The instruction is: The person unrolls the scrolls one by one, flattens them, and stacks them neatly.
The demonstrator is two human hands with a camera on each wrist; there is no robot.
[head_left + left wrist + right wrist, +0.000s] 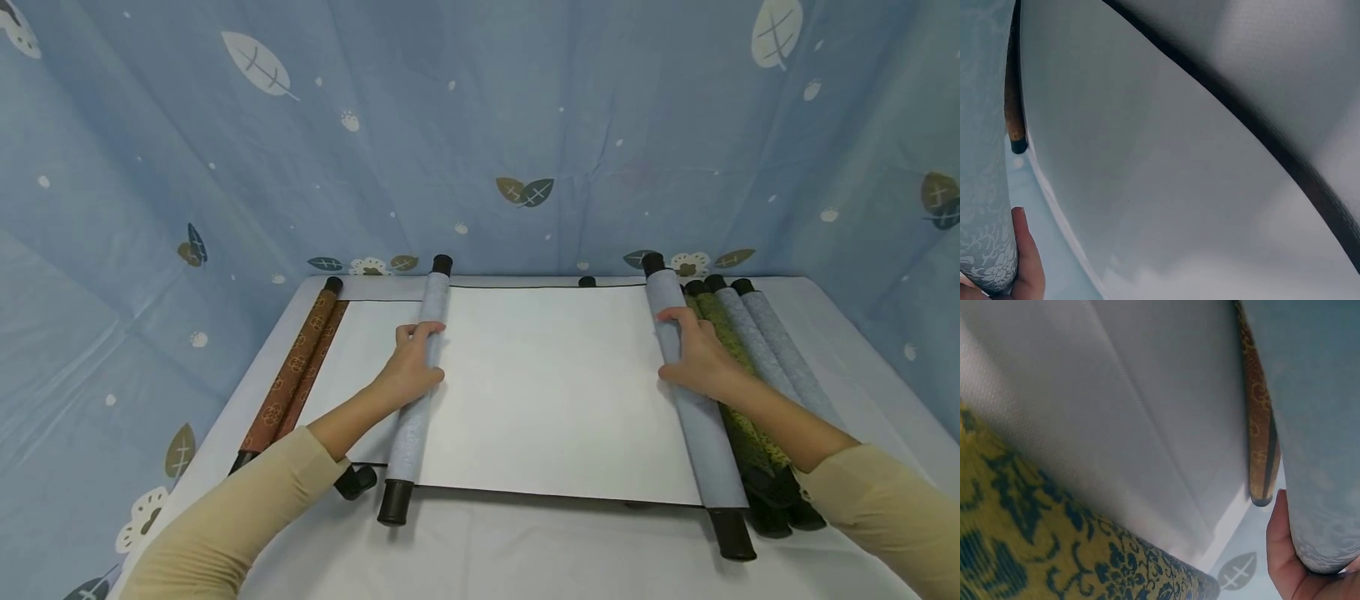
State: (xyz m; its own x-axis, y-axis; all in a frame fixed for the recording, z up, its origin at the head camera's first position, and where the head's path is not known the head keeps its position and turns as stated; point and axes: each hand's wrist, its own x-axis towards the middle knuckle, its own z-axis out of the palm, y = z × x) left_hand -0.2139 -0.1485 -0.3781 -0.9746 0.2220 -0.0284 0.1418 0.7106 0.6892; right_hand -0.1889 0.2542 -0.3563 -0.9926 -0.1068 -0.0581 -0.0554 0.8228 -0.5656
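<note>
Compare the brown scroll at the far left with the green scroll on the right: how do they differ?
The brown scroll carries round flower medallions; the green scroll has a dense, dark leafy print. The brown scroll is partly unrolled beside white paper, untouched; the green scroll is fully rolled, wedged among rolls by the right hand. Both have dark end caps.

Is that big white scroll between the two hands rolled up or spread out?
Partly spread: the blank white scroll sheet lies flat, while each end remains rolled in a pale blue roll, one under the left hand, one under the right hand.
</note>
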